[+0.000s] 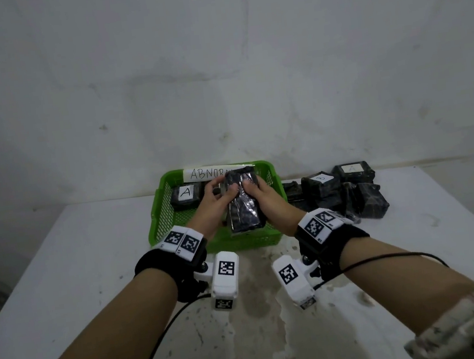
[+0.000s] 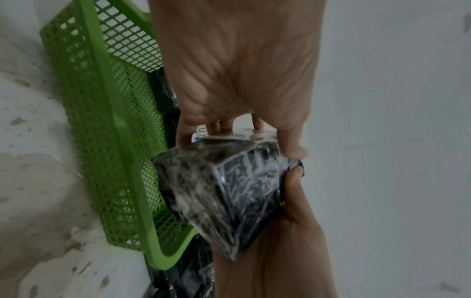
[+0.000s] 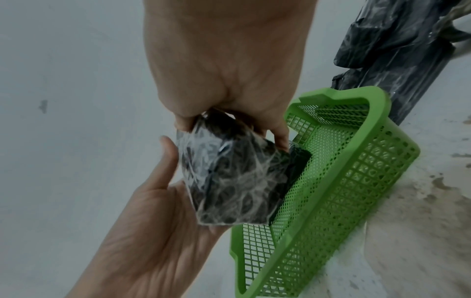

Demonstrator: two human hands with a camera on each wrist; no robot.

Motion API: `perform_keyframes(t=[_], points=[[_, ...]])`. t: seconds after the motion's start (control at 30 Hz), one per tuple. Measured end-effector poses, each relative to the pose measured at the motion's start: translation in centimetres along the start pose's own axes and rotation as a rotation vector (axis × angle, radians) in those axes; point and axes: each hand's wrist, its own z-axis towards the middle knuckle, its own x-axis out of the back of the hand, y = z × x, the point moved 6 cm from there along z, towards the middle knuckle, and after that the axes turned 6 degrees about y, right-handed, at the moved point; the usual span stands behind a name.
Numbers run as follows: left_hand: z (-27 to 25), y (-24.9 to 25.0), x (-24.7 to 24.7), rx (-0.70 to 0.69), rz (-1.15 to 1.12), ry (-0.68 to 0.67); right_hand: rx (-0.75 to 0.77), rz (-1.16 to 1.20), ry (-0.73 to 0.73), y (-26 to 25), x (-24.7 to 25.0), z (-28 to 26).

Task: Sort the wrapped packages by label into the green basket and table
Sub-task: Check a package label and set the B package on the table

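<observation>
Stained white table [image 1: 64,290] against a grey wall carries a green basket [image 1: 160,218] with an "A" package [image 1: 186,196] inside and a pile of dark packages [image 1: 348,192] just to its right. Above the basket, the left hand [image 1: 217,202] and right hand [image 1: 265,199] both curl their fingers around one black wrapped package [image 1: 243,205], held clear of the basket floor

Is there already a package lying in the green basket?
Yes, a wrapped package marked A lies in the far left corner of the green basket, beside the one both hands hold above it.
</observation>
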Motion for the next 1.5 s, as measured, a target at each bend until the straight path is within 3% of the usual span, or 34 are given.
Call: perform_keyframes(t=[0.2,0.63,0.93,1.27,1.4,1.5], points=[[0.4,-0.1,0.4,0.039,-0.083,0.040,-0.076,0.008,-0.105,0.5,-0.1,-0.1],[0.8,-0.5,0.5,0.060,-0.093,-0.020,-0.027,-0.034,-0.117,0.7,-0.1,-0.1],[1.1,-0.2,1.1,0.043,-0.146,-0.040,-0.131,0.104,-0.163,1.1,0.0,0.3],[0.9,-0.1,0.3,0.017,-0.166,-0.016,0.024,-0.042,-0.137,0.1,-0.8,-0.8],[1.0,-0.5,1.5,0.006,-0.068,0.101,0.070,-0.083,-0.151,-0.4,-0.7,-1.1],[1.0,-0.3,2.6,-0.048,0.008,0.206,0.018,-0.065,-0.061,0.0,0.2,-1.0]])
